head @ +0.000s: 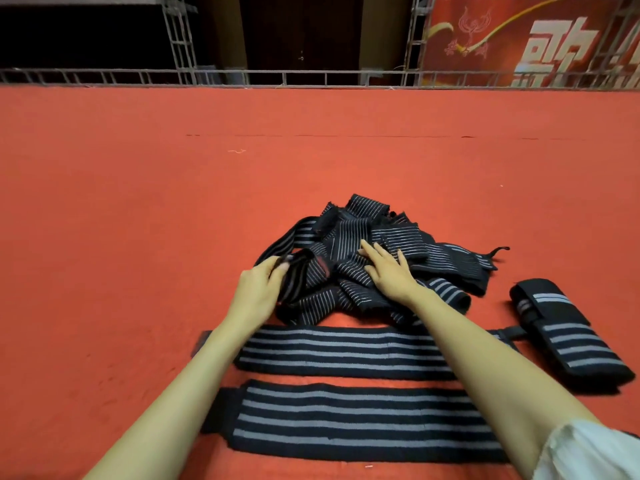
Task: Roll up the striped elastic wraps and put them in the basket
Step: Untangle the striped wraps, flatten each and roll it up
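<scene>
- left hand (258, 289) has its fingers curled round the end of one thin-striped wrap (304, 271) at the left edge of the pile (398, 237)
- right hand (386, 271) is spread flat, palm down, pressing on top of the pile
- basket not in view, so i can't tell where the rolls should go
- risk: the wraps in the pile cross and overlap, so pulling the held one will likely drag its neighbours with it; the right hand's press looks meant to stop that
- risk: elastic fabric stretches and springs back, so a loose roll may uncoil once let go
- risk: frayed edges and what look like fastener patches could snag on other wraps or on the carpet (138, 237)
- risk: forearms lie over the two flat wraps, far one (346, 351) and near one (363, 420), and could shift them
- rolled wrap (575, 341) lies apart on the right, not yet in any basket
- materials: black knitted elastic bands, soft and limp; pile ones have thin pale stripes, flat ones broad grey stripes
- shapes: flat wraps are long rectangles, the rolled one a flattened bundle, the pile a crumpled heap
- carpet is red, matte, felt-like, with lint
- white crinkled sleeve (581, 452) on the right arm
</scene>
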A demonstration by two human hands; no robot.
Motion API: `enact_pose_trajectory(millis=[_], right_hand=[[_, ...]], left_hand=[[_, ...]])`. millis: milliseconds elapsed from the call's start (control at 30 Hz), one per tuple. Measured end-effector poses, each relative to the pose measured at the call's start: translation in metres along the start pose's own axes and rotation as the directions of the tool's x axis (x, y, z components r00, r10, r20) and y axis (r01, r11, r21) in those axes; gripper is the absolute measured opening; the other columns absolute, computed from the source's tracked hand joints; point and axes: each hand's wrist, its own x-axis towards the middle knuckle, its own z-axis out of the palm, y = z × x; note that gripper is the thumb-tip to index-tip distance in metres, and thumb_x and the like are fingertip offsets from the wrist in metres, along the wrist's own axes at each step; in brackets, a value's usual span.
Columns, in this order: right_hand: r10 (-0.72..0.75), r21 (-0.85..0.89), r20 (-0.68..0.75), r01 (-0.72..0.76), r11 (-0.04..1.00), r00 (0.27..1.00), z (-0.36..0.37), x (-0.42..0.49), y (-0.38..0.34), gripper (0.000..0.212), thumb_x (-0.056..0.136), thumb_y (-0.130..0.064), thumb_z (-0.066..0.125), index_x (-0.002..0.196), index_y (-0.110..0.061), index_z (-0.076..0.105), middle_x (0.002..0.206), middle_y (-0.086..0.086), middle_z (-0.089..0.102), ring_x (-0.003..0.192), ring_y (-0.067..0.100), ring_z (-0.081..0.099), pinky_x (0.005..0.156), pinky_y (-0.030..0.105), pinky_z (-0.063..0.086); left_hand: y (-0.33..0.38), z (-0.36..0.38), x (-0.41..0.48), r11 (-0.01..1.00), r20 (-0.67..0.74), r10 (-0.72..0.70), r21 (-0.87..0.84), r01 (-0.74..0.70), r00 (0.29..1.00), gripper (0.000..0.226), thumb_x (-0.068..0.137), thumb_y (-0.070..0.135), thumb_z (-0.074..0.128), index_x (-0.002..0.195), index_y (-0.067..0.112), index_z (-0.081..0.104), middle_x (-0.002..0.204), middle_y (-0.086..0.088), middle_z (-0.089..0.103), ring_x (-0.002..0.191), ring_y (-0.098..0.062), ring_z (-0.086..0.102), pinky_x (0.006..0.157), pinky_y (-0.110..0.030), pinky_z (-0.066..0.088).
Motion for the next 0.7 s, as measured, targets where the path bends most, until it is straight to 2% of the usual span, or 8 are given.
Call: enact_pose_trajectory(millis=[133,233,333,400,433,533,600,700], right_hand=[[0.039,0.047,0.001,-0.039,0.998,0.999,-0.014,-0.016,-0.026,0.059,0.101,-0.023,0.04,0.152,-0.03,0.013,0.156,-0.005,0.028,0.148,0.013,0.004,0.113,0.056,-0.008],[-0.055,0.095,-0.106,0.065,0.993,0.993,-0.017,-0.031,-0.047,0.054,0.1,-0.031,0.045,0.15,-0.027,0.024,0.153,0.0,0.032,0.146,0.018,0.015,0.117,0.057,0.005],[-0.168,0.091,-0.132,0.181,0.979,0.977,-0.022,-0.043,-0.063,0.055,0.098,-0.033,0.049,0.148,-0.023,0.028,0.148,0.003,0.04,0.14,0.019,0.03,0.115,0.047,0.025],[-0.173,0.102,-0.101,0.183,0.978,0.98,-0.025,-0.048,-0.069,0.058,0.097,-0.032,0.051,0.149,-0.023,0.026,0.147,0.004,0.041,0.138,0.019,0.033,0.113,0.041,0.028],[-0.168,0.107,-0.096,0.178,0.978,0.981,-0.026,-0.049,-0.07,0.06,0.097,-0.033,0.052,0.149,-0.023,0.025,0.147,0.005,0.041,0.137,0.02,0.033,0.113,0.041,0.029],[-0.13,0.103,-0.097,0.14,0.985,0.987,-0.027,-0.045,-0.069,0.064,0.096,-0.034,0.053,0.15,-0.021,0.021,0.145,0.006,0.043,0.136,0.021,0.035,0.112,0.04,0.03],[-0.109,0.094,-0.093,0.117,0.989,0.99,-0.029,-0.04,-0.069,0.065,0.096,-0.035,0.053,0.15,-0.02,0.02,0.145,0.007,0.043,0.136,0.021,0.035,0.112,0.041,0.031],[-0.13,0.119,-0.095,0.141,0.983,0.987,-0.028,-0.034,-0.079,0.062,0.097,-0.034,0.051,0.15,-0.018,0.022,0.143,0.005,0.044,0.134,0.02,0.037,0.109,0.035,0.032]], left_hand=[[0.009,-0.012,-0.009,0.996,-0.04,-0.066,-0.062,0.063,0.997,0.02,0.097,0.019,0.047,0.084,0.009,0.058,0.076,-0.001,0.06,0.076,-0.019,0.051,0.061,-0.029,0.028],[0.016,-0.022,-0.013,0.987,-0.058,-0.124,-0.108,0.118,0.991,0.016,0.095,0.019,0.051,0.094,0.009,0.063,0.086,0.0,0.063,0.083,-0.018,0.054,0.068,-0.028,0.033],[0.02,-0.029,-0.016,0.935,0.068,-0.238,-0.254,0.247,0.969,0.006,0.093,0.018,0.056,0.09,0.012,0.058,0.089,-0.002,0.063,0.084,-0.02,0.057,0.076,-0.034,0.042],[0.022,-0.034,-0.018,0.835,0.184,-0.292,-0.43,0.344,0.938,0.008,0.092,0.016,0.059,0.085,0.013,0.055,0.086,-0.005,0.063,0.078,-0.02,0.059,0.074,-0.035,0.046],[0.022,-0.036,-0.016,0.819,0.191,-0.304,-0.449,0.358,0.933,0.009,0.092,0.016,0.059,0.085,0.013,0.055,0.085,-0.005,0.063,0.075,-0.019,0.059,0.072,-0.034,0.047],[0.02,-0.041,0.003,0.89,0.058,-0.318,-0.325,0.319,0.946,0.012,0.092,0.023,0.059,0.089,0.012,0.054,0.086,-0.002,0.061,0.078,-0.018,0.058,0.072,-0.034,0.045],[0.013,-0.042,0.02,0.913,-0.01,-0.354,-0.223,0.343,0.935,0.016,0.092,0.027,0.056,0.093,0.011,0.052,0.091,-0.003,0.059,0.084,-0.02,0.055,0.068,-0.034,0.041],[-0.005,-0.036,0.036,0.888,0.001,-0.428,-0.184,0.42,0.904,0.017,0.092,0.027,0.054,0.09,0.011,0.048,0.093,-0.005,0.057,0.085,-0.022,0.053,0.065,-0.034,0.039]])
